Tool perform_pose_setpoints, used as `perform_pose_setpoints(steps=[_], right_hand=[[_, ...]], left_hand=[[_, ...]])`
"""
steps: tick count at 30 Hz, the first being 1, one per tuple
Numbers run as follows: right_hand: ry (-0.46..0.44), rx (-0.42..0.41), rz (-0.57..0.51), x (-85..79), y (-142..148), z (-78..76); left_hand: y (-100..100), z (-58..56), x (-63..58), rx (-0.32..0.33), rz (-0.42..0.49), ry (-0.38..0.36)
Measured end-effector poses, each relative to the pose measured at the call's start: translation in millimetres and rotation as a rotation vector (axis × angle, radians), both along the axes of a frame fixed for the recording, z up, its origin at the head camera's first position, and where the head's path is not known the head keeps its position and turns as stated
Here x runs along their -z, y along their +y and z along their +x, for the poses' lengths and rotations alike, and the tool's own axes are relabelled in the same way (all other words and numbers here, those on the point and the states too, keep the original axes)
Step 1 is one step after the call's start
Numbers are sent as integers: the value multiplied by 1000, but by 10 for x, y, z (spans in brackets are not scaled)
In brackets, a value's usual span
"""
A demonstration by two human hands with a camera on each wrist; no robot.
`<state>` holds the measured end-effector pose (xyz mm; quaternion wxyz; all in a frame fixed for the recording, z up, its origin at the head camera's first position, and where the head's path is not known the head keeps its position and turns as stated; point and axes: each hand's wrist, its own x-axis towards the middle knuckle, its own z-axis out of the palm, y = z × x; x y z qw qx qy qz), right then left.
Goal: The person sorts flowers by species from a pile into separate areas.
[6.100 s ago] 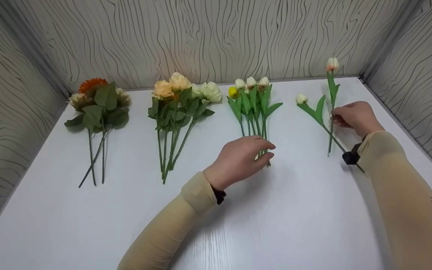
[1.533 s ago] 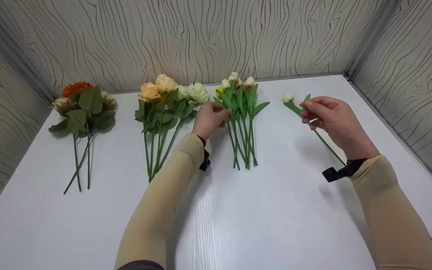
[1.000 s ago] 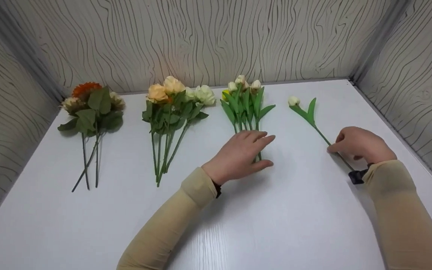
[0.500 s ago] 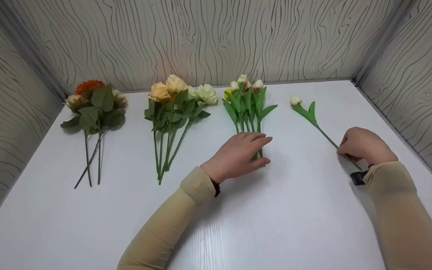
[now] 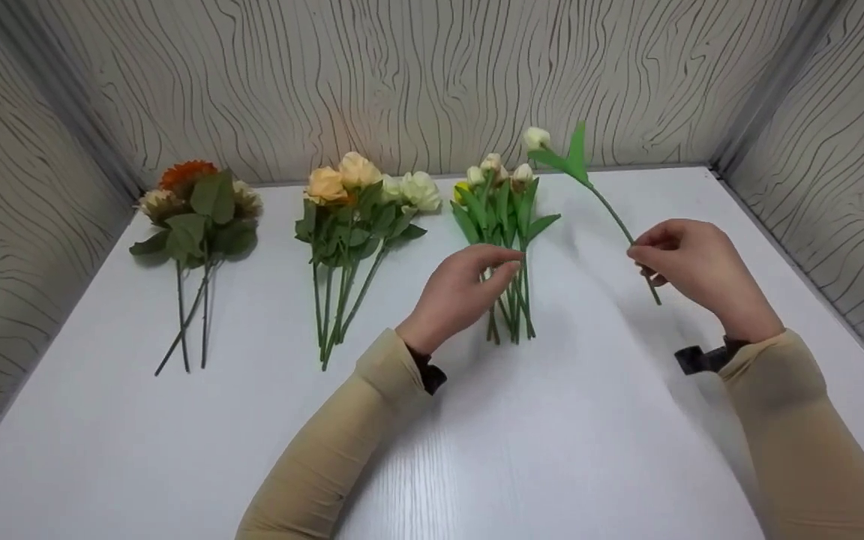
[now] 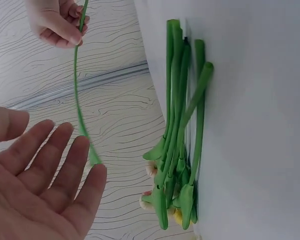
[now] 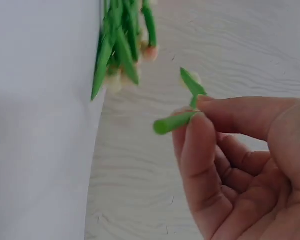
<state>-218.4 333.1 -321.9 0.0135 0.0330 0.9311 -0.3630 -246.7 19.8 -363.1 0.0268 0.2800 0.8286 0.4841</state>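
My right hand pinches a white tulip low on its stem between thumb and fingertips. The tulip is lifted off the table, its bloom tilted up and left; in the right wrist view the cut end of its stem points toward the camera. My left hand is over the stems of a bunch of tulips, mostly white with a yellow one, lying on the table. In the left wrist view the fingers are loosely bent, holding nothing, beside the bunch.
On the white table, a bunch of peach and cream roses lies left of the tulips. Farther left is a bunch with an orange flower and broad dark leaves. Wood-patterned panels stand at the back and sides.
A pink-tinged tulip earlier in my right hand has left it. My right hand then took hold of the white tulip on the table and raised it leftward. My left hand has shifted slightly.
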Motion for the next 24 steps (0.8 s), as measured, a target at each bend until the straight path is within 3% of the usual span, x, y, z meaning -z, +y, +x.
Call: perform_pose_setpoints(steps=[4,8,16,24], right_hand=[[60,-71,-136,-51,-419,55],[106,-168,-234,-29,-790,102],[158,-221,-293,45,-1113,145],[64,-284,-288,69,-1104,118]], left_hand=[[-18,-18,-37,-24,207,-155],[-22,-23,-72,-29,314,-228],[-4,23,-111,-43,395,-222],[-9,46,-124,-46,414,-192]])
